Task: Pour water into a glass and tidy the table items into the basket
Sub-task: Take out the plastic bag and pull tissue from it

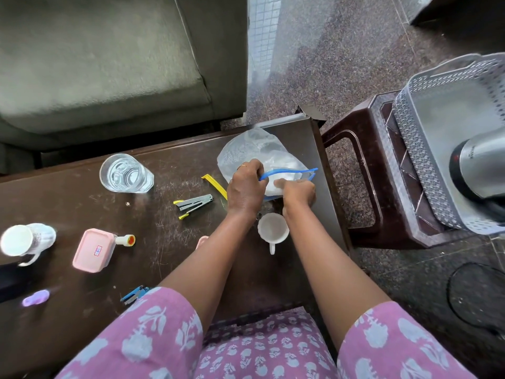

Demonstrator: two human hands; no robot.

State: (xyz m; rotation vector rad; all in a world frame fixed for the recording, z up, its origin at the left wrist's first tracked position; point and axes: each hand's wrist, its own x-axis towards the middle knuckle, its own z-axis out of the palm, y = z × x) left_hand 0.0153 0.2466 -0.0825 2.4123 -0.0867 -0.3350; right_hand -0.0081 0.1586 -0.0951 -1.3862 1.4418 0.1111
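Note:
A clear zip bag [251, 149] with a blue zipper strip lies at the far right end of the dark wooden table [169, 258]. My left hand [246, 190] pinches the blue strip at its left end. My right hand [299, 191] grips the bag's mouth just right of it. A glass [124, 173] holding water stands at the table's back left. The grey lattice basket [426, 149] sits on a brown plastic stool [363, 170] to the right, with a steel kettle [478, 168] at its near edge.
On the table lie a grey-yellow stapler [194, 205], a yellow clip [216, 184], a small white cup [273, 231], a pink lidded box [93, 250], a glue stick [125, 239], a white mug [24, 242], a blue stapler [135, 294] and a purple item [35, 298]. A grey sofa [95, 64] stands behind.

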